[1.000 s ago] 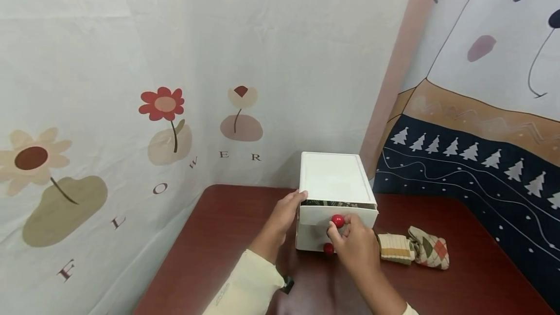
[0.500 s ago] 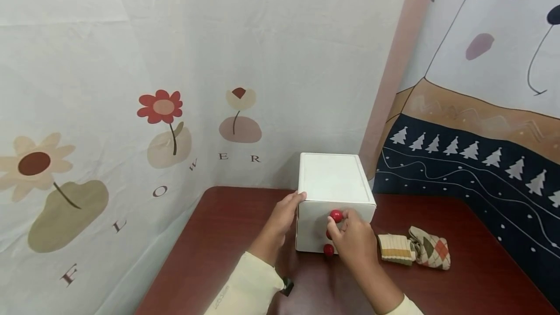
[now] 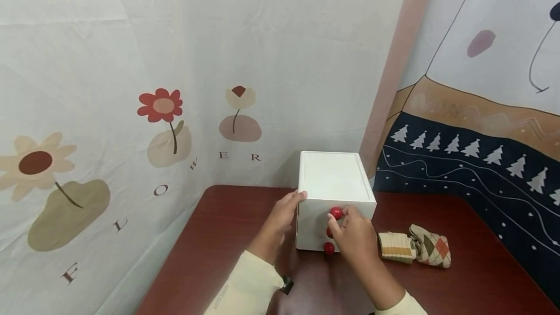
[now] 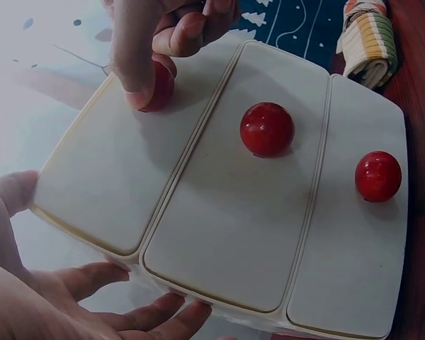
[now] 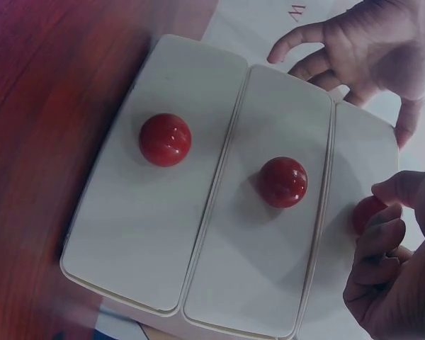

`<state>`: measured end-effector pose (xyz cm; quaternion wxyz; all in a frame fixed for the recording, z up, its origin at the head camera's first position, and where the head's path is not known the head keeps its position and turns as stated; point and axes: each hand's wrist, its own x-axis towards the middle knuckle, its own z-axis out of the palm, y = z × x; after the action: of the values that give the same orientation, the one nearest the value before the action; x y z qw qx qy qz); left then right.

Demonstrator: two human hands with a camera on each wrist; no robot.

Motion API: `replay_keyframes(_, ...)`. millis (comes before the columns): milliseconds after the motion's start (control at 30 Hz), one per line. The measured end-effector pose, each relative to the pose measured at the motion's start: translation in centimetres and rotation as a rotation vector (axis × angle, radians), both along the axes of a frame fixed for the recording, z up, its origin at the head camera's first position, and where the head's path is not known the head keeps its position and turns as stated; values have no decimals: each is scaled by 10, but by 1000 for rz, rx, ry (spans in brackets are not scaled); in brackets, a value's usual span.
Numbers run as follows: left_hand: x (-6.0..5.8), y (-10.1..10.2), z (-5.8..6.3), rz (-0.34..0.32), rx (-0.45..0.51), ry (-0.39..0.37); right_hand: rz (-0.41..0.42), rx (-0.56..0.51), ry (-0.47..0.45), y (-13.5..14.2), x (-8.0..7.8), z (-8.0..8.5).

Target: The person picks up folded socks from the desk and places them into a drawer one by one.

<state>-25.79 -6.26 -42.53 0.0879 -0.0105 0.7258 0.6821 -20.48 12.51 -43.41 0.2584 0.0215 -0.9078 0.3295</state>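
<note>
A small white drawer cabinet (image 3: 334,176) stands on the table with three drawer fronts, each with a round red knob. My right hand (image 3: 356,237) pinches the top drawer's knob (image 3: 336,213) between thumb and fingers. That drawer front sits flush with the cabinet. The middle knob (image 4: 267,129) and the bottom knob (image 4: 377,176) show fully in the left wrist view. My left hand (image 3: 282,215) rests against the cabinet's left side, its thumb on the top edge and its fingers spread along the side wall.
A folded pair of patterned socks (image 3: 415,247) lies on the dark red table (image 3: 245,213), right of the cabinet. Behind the table hangs a light flower-print cloth (image 3: 280,62). A dark cloth with tree prints (image 3: 472,169) hangs at the right.
The top drawer stood slightly open one second ago, with dark patterned contents showing. My right hand has pushed it in, flush with the cabinet. My left hand has stayed in place.
</note>
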Motion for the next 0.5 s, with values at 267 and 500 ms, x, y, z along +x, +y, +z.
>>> replay_keyframes(267, 0, 0, 0, 24, -25, -8, -7, -14, -16, -1, 3, -3)
replay_keyframes(500, 0, 4, -1, 64, -2, 6, -29, 3, -2, 1, 6, -11)
